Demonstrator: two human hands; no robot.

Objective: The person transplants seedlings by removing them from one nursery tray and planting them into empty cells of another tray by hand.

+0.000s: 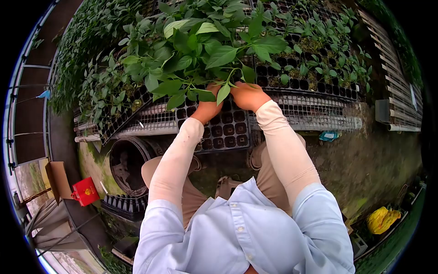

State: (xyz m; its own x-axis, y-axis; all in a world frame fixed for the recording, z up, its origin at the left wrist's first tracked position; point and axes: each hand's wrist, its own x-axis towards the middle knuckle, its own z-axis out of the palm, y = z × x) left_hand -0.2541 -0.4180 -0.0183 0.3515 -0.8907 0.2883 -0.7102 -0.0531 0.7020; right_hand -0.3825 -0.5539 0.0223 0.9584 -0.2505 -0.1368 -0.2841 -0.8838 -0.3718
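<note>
Both my hands are among the stems of a leafy green seedling clump (196,55) at the top middle. My left hand (208,108) is at the near side of the clump, its fingers hidden by leaves. Close beside it on the right, my right hand (248,96) has its fingers curled in at the stems; what they grip is hidden by leaves. Under and in front of my hands lies a black cell tray (228,130), with dark soil in its cells.
More seedling trays (315,86) stand on the mesh bench (315,107). A round black tub (130,162), a red box (85,191) and an open cardboard box (59,179) are at left. A yellow bag (382,220) lies at lower right.
</note>
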